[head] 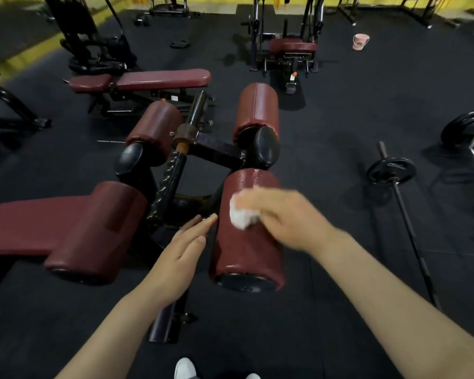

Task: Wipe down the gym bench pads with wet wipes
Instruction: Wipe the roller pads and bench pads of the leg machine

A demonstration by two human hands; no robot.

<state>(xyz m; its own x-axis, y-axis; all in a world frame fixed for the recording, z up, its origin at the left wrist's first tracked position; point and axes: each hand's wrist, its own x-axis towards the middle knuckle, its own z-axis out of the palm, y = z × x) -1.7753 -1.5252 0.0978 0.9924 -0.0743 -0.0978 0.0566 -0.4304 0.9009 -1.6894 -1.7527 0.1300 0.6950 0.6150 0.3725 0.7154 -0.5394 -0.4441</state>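
Maroon vinyl roller pad (246, 236), near right of the bench (25, 222): being wiped. White wet wipe (242, 216) is being pinched in the closed grip of the right hand (282, 214) and pressed on the pad's upper side. Left hand (184, 250) is being held flat, fingers straight, against the pad's left flank. Advised: pad is being steadied while strokes are being overlapped round the whole curve.
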